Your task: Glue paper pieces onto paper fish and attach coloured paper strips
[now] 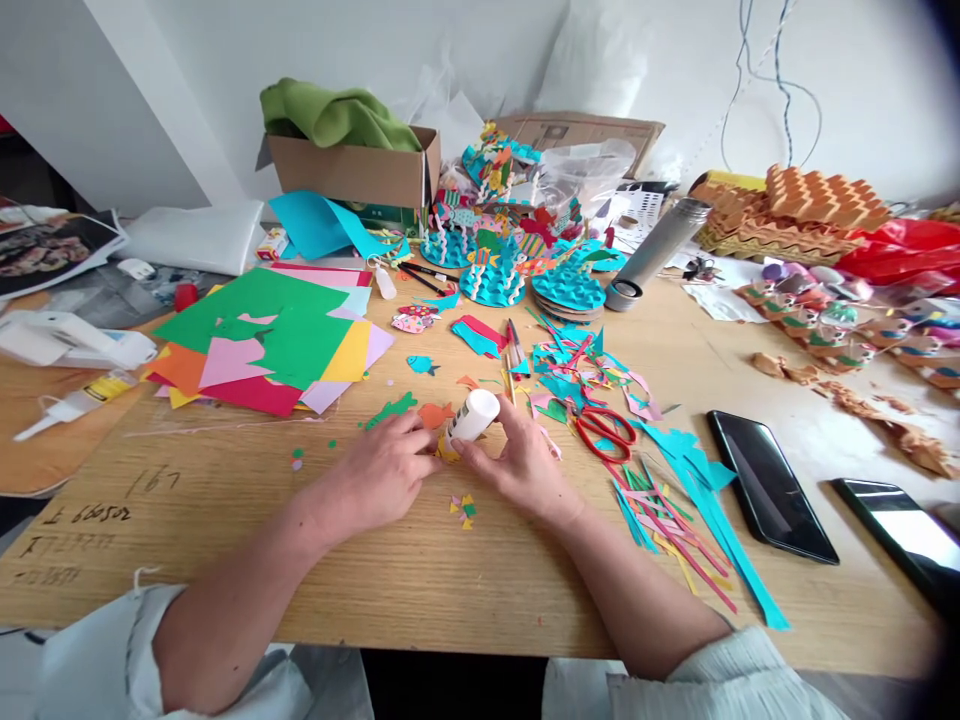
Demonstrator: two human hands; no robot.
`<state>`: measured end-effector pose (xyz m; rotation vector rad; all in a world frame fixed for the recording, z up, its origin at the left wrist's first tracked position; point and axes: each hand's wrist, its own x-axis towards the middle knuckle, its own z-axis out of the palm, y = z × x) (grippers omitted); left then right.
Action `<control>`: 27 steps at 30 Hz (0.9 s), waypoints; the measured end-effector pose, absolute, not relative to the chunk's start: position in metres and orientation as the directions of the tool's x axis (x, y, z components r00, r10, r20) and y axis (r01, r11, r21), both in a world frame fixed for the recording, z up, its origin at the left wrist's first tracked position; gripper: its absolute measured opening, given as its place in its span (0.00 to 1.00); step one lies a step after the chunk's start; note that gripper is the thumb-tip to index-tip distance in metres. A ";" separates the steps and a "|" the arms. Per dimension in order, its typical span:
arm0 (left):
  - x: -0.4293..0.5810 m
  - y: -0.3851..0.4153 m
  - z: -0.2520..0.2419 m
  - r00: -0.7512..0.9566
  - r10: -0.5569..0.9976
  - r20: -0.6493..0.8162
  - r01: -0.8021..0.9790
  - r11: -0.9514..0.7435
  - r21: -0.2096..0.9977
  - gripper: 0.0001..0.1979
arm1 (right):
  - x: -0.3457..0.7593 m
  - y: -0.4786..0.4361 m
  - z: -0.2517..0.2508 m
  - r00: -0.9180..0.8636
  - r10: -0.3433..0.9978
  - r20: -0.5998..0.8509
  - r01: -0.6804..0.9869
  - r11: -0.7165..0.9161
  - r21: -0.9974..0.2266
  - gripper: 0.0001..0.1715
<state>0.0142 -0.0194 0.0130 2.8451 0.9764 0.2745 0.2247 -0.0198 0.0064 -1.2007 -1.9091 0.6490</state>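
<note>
My right hand (525, 462) is closed around a white glue stick (474, 415), which leans with its lower end at a small yellow paper piece (448, 449). The fingers of my left hand (382, 468) are bent together and press that yellow piece to the table; most of its outline is hidden. Just beyond my left fingers lie an orange paper fish (435, 414) and a green paper cutout (391, 409). Tiny paper snippets (466, 510) are scattered between my wrists. A blue paper fish (422, 365) lies farther off.
Coloured paper sheets (277, 330) are piled at left, near a glue bottle (82, 402). Red-handled scissors (606, 434), paper strips (675, 530) and two phones, one a black phone (772, 485), lie at right. Behind stand blue fish models (495, 285), a metal flask (660, 252) and a cardboard box (352, 170).
</note>
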 end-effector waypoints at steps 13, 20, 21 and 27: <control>0.017 -0.023 0.019 0.771 0.634 0.058 0.619 -0.768 0.164 0.17 | 0.227 -0.019 0.007 -0.293 0.883 0.367 0.508 0.469 -0.723 0.10; 0.015 -0.023 0.015 0.780 0.619 0.095 0.594 -0.779 0.199 0.18 | 0.224 -0.020 0.008 -0.261 0.877 0.405 0.529 0.480 -0.700 0.09; 0.015 -0.023 0.015 0.780 0.619 0.097 0.594 -0.779 0.200 0.18 | 0.224 -0.020 0.007 -0.268 0.872 0.410 0.531 0.489 -0.693 0.10; 0.015 -0.023 0.015 0.776 0.625 0.088 0.599 -0.773 0.208 0.17 | 0.224 -0.018 0.004 -0.295 0.852 0.432 0.574 0.520 -0.633 0.10</control>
